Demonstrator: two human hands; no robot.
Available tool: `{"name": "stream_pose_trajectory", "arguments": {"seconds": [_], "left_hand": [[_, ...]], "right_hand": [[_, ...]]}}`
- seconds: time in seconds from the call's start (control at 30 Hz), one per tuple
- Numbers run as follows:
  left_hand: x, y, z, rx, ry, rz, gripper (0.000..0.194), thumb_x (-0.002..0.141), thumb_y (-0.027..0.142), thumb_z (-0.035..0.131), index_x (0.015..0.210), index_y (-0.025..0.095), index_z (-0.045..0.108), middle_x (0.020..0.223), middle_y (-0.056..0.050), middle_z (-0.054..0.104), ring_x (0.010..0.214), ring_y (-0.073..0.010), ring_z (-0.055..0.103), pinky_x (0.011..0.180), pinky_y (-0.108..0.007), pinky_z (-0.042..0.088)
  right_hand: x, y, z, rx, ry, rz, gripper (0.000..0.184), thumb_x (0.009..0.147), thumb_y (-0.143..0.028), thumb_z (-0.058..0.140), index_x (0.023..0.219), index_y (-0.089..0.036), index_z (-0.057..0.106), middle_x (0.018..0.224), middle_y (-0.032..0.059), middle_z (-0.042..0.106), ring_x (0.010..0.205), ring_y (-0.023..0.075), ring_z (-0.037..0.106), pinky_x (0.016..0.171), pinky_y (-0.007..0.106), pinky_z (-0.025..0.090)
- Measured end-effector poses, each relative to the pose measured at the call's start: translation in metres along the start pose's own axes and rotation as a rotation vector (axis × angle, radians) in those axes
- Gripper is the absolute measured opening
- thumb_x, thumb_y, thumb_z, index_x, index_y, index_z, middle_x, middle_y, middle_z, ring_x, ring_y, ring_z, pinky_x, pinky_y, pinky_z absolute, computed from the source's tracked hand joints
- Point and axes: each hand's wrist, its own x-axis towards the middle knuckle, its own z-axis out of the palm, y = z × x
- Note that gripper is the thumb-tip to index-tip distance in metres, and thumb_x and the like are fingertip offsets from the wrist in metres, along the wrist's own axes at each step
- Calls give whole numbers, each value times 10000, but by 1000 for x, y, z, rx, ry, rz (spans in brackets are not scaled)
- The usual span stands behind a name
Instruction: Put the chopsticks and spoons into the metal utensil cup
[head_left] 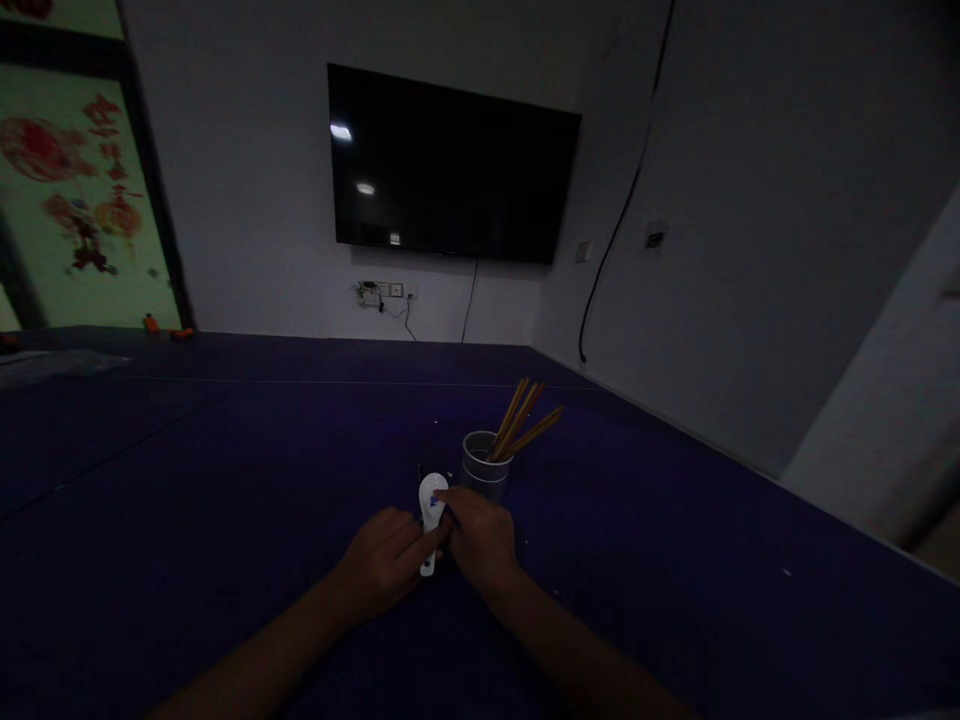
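Note:
A white soup spoon (433, 487) with a small blue mark in its bowl is held between my two hands, bowl pointing away from me. My left hand (382, 562) is closed round the handle from the left, a digit lying across it. From the right, my right hand (481, 540) grips the spoon near the bowl, its fingers partly hidden. Just beyond that hand stands a grey cylindrical cup (484, 484), its lower part covered by the hand. Several wooden chopsticks (517, 420) lean out of the cup to the right.
The dark blue table surface (262, 480) stretches to the walls, with small white specks on it. Small orange objects (151, 323) and clear plastic (60, 367) lie at the far left. On the back wall hangs a television (457, 165); a black cable (626, 200) hangs at right.

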Motion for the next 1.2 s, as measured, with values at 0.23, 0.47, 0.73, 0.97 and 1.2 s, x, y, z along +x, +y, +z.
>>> {"name": "stream_pose_trajectory", "arguments": {"seconds": [0.23,0.47,0.73,0.97,1.2], "left_hand": [[-6,-6,4,48,105,-25,320,900,110,388,1207,138,475,624,-12,571,563,-131,506,521,-262,374],[-14,-6,2,-9,126,30,475,868,92,463,1327,156,360,708,-21,626,621,-134,551,558,-267,408],[-11,-5,9,-4,-28,-165,305,888,178,451,1192,178,476,796,-43,635,706,-151,564,622,-289,424],[-11,-13,15,-96,-279,-383,225,902,319,425,977,188,591,863,-54,612,779,-176,545,666,-311,414],[-12,-13,16,-191,-380,-436,206,892,330,445,943,201,597,913,-44,613,837,-181,540,731,-322,419]], "right_hand": [[-4,-2,2,72,-60,-145,414,737,-97,474,1113,-196,614,908,61,699,752,159,645,698,251,490],[-4,-7,0,278,78,-299,261,820,-127,409,981,-156,613,871,87,674,809,170,632,724,280,516],[7,4,-23,198,600,-47,189,888,-270,467,939,-194,632,835,73,690,781,195,655,704,341,532],[22,24,-37,373,642,379,397,887,-428,420,1059,-142,635,825,83,689,678,184,624,634,306,481],[24,27,-32,383,527,591,502,857,-527,414,663,-138,666,524,35,598,476,158,532,468,247,351]]}}
